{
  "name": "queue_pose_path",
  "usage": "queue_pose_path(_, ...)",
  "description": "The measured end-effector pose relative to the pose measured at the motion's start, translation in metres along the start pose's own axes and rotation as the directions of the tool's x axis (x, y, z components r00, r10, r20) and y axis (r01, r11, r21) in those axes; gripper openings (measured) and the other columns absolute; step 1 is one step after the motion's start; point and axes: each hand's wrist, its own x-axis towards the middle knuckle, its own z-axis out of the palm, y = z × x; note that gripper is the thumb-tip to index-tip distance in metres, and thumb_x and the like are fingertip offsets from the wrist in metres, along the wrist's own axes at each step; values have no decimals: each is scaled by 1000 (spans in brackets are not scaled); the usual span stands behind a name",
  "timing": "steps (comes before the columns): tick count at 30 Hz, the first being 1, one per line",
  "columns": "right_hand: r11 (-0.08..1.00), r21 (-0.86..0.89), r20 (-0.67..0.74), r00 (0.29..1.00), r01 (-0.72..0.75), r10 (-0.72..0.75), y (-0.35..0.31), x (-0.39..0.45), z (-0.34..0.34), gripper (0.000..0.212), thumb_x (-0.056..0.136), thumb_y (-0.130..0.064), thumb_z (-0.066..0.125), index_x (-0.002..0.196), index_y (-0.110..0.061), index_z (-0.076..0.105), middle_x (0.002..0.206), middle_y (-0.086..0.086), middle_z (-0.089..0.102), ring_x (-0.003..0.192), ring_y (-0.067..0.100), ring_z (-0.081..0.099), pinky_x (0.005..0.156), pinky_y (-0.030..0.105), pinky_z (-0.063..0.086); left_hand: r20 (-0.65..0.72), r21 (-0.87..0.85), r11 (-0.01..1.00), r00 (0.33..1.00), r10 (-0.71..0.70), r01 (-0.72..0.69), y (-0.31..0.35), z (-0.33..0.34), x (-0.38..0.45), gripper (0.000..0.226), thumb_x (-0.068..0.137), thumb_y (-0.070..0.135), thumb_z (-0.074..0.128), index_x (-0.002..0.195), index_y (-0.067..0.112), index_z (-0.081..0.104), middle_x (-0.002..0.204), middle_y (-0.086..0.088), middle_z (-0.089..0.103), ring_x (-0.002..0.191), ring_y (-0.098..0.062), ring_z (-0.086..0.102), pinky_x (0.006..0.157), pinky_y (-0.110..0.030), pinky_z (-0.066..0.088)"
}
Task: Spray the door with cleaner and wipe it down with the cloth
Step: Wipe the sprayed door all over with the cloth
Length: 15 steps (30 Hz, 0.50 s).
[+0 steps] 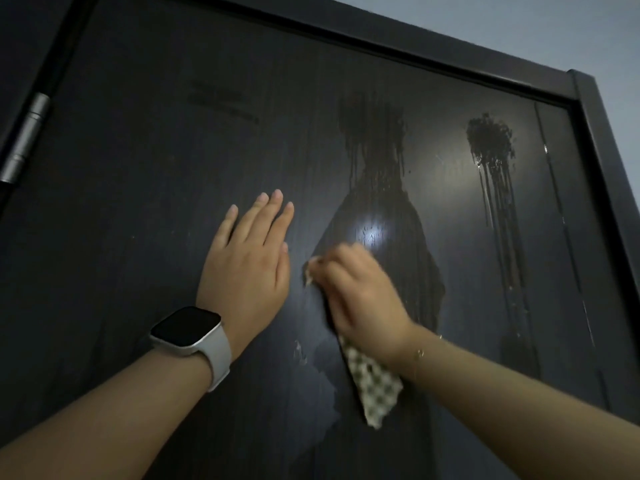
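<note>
The dark wooden door [145,188] fills the view, seen from below. Wet spray patches with drip trails darken it at the upper middle [375,140] and upper right [491,147], and a broad wiped wet area spreads below them. My left hand [247,265] lies flat on the door, fingers together and pointing up, holding nothing. My right hand [360,292] is blurred and presses a checked cloth [374,386] against the door; the cloth's tail hangs below my wrist. No spray bottle is in view.
A silver hinge [26,136] sits on the door's left edge. The dark door frame [595,133] runs along the top and right side, with a pale wall [519,19] beyond. A white smartwatch [194,336] is on my left wrist.
</note>
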Motion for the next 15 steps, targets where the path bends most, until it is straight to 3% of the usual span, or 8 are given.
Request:
queue_pose_path(3, 996, -4, 107, 990, 93, -92, 8, 4, -6, 23, 97, -11, 48, 95, 0, 68, 91, 14, 60, 78, 28, 49, 70, 37, 41, 82, 54, 994, 992, 94, -98, -10, -8, 0, 54, 98, 27, 28, 148, 9, 38, 156, -7, 34, 142, -22, 35, 115, -44, 28)
queue_pose_path(6, 991, -81, -77, 992, -108, 102, 56, 46, -11, 16, 94, -9, 55, 93, -5, 71, 90, 13, 59, 85, 29, 52, 73, 38, 43, 118, 75, 951, 949, 291, -301, -41, -24, 16, 51, 98, 27, 31, 143, 9, 46, 151, -8, 43, 132, -25, 47, 104, -41, 37)
queue_pose_path(7, 970, -98, -168, 965, -222, 203, 72, 63, -12, 15, 94, -7, 56, 91, -4, 71, 89, 13, 58, 85, 30, 51, 73, 39, 43, 85, 69, 952, 953, 291, -297, -54, -30, 25, 50, 97, 27, 33, 140, 10, 49, 148, -8, 45, 128, -26, 49, 100, -40, 37)
queue_pose_path(9, 903, -71, -314, 869, -423, 382, 87, 93, -7, 14, 92, -4, 58, 85, -1, 70, 86, 14, 57, 84, 31, 51, 73, 40, 42, -17, 33, 989, 989, 148, -147, -77, -39, 47, 48, 96, 26, 35, 139, 11, 50, 148, -9, 44, 128, -29, 45, 101, -44, 34)
queue_pose_path(11, 870, -48, -398, 808, -491, 434, 72, 111, 10, 12, 84, 1, 59, 83, -2, 70, 86, 15, 58, 84, 33, 52, 72, 41, 44, -69, -2, 999, 997, -37, 37, -89, -39, 65, 46, 98, 23, 37, 141, 9, 46, 152, -12, 36, 136, -31, 36, 109, -50, 29)
queue_pose_path(12, 891, -51, -390, 830, -451, 398, 54, 114, 21, 12, 80, 2, 61, 84, -5, 70, 86, 14, 57, 84, 32, 52, 72, 40, 44, -63, 7, 996, 994, -88, 88, -91, -35, 70, 46, 99, 22, 37, 142, 8, 43, 154, -13, 34, 139, -31, 32, 112, -52, 26)
queue_pose_path(15, 990, -76, -204, 974, -120, 102, 0, 108, 50, 9, 83, 1, 65, 89, -4, 67, 87, 13, 55, 82, 29, 49, 72, 38, 41, -57, 71, 991, 992, -108, 112, -92, -24, 70, 50, 98, 27, 32, 144, 8, 41, 154, -13, 35, 142, -30, 31, 116, -49, 23)
